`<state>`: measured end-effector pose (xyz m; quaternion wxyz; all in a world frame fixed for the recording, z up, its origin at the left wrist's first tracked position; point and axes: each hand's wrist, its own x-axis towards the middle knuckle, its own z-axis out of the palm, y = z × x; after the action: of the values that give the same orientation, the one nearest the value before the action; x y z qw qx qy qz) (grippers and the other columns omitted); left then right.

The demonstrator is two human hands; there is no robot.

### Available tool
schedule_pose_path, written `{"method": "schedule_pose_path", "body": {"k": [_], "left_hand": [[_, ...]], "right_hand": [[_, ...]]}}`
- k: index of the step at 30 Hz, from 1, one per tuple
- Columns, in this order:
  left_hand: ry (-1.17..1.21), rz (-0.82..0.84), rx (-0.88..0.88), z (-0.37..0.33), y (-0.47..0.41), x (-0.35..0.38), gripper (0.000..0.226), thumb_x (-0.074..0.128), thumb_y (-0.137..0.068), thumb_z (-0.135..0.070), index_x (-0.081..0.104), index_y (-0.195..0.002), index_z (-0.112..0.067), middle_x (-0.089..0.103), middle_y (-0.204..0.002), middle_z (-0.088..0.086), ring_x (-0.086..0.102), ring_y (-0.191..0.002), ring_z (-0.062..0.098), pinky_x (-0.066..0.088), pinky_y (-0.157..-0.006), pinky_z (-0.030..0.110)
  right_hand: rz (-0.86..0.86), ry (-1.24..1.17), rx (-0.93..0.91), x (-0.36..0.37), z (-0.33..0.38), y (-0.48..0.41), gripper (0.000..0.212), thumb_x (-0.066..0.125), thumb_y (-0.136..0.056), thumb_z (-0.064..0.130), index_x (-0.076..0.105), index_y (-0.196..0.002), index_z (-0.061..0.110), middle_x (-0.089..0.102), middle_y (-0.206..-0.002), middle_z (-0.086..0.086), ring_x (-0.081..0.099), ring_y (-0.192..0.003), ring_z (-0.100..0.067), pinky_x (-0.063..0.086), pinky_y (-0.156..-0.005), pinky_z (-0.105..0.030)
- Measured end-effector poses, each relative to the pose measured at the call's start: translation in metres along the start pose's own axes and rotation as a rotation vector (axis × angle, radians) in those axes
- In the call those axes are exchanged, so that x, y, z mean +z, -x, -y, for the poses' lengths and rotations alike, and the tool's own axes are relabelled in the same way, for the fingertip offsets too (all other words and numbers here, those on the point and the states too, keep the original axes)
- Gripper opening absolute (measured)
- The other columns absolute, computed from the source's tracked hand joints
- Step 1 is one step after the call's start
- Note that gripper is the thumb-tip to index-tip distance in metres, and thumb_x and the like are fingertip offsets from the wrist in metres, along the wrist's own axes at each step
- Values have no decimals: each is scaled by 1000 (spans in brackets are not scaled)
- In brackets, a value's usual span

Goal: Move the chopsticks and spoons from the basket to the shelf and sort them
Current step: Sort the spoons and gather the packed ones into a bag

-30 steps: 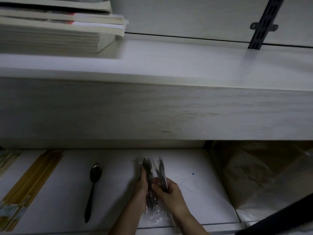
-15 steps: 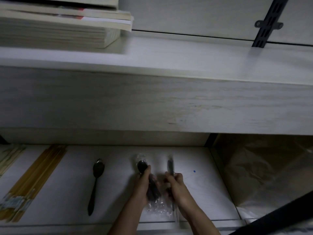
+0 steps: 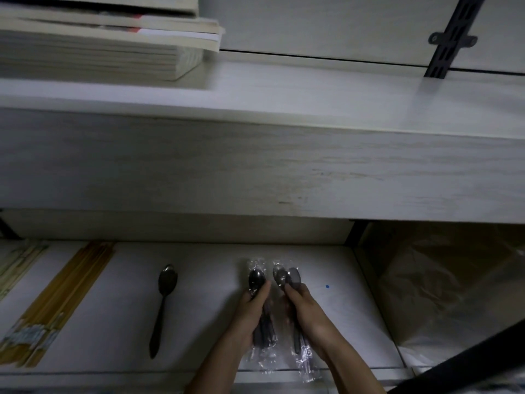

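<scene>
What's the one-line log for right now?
left hand: grips left spoon packet | right hand: grips right spoon packet | bare spoon: lies on shelf | chopsticks: on shelf, left

Four spoon bowls can be counted on the lower shelf (image 3: 213, 280). One belongs to a bare spoon (image 3: 163, 305) lying alone near the middle, one shows in the left packet (image 3: 257, 280), and two sit side by side in the right packet (image 3: 287, 275). That makes two clear plastic packets; whether the left one hides more spoons cannot be told. There are two hands: the left hand (image 3: 251, 314) grips the left packet and the right hand (image 3: 308, 314) grips the right packet. The chopsticks lie in two bundles by the shelf's left edge, a yellow-brown bundle (image 3: 65, 297) and a paler bundle (image 3: 20, 260); the single sticks are too blurred to count. The upper shelf (image 3: 312, 95) carries one stack of books (image 3: 99, 38).
</scene>
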<state>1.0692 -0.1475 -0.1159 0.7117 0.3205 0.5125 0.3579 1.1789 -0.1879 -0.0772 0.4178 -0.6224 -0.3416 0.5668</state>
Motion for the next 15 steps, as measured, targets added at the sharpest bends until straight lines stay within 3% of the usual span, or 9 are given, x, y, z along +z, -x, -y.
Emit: {"method": "schedule_pose_path", "body": {"k": [3,7,11,15], "left_hand": [[23,-25,6,2,-1,5,31,51,-94,-30,65,-108,-5,73,-90,13,69,-76,23,53,-58,25],[85,-93,-23,2,-2,10,46,43,-94,-45,67,-103,-7,72,-83,11,68,-72,23,51,-56,25],[248,-18,-152,1,-2,8,71,34,-87,-66,68,-90,-3,70,-78,15,67,-66,24,50,-58,28],[275,-79,-141,5,-7,9,78,37,-85,-68,63,-112,0,68,-90,17,66,-78,28,51,-61,30]], "right_hand": [[-85,157,-52,11,-4,-3,20,43,-97,27,57,-105,15,67,-102,-6,64,-97,-19,49,-93,-40],[-181,263,-110,19,-7,-5,22,48,-94,24,66,-97,12,70,-96,-6,65,-92,-20,51,-89,-37],[-230,363,-136,21,-10,-3,27,52,-92,28,70,-86,10,71,-83,-8,65,-84,-21,49,-78,-33],[-264,414,-197,23,-13,-3,28,53,-91,30,69,-77,11,68,-68,-6,62,-69,-20,47,-66,-32]]}}
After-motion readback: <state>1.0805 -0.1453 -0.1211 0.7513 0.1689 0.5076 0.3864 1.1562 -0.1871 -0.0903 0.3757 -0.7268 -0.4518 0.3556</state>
